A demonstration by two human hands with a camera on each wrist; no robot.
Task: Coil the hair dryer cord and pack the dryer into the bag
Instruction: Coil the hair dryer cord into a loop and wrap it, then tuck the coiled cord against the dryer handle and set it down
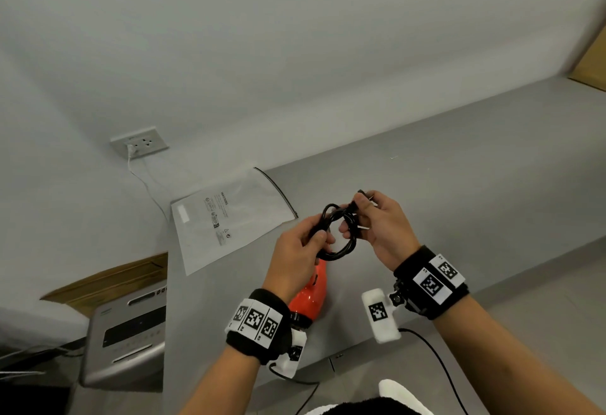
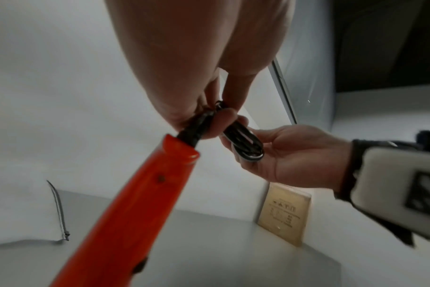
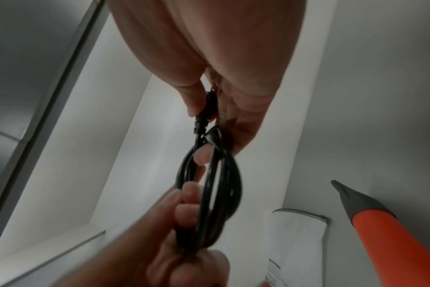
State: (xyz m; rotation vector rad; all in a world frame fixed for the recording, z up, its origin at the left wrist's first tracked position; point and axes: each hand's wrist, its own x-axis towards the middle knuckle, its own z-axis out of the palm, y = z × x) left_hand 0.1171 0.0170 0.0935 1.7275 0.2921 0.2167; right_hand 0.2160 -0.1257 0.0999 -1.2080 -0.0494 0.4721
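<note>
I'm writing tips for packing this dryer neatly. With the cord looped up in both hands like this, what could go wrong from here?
1. The cord coil is kept only by the left hand and right hand; no tie shows, so releasing either may let loops spring open.
2. The bag lies flat on the table; opening it probably needs a hand that is now busy.

Grey counter (image 1: 459, 185), white wall (image 1: 295, 37), wall socket (image 1: 140, 145)

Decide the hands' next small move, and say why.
Probably wind the plug end round the cord loops to bind them: the left hand grips the loops, the right hand pinches the plug beside them, and only a short tail looks free.
</note>
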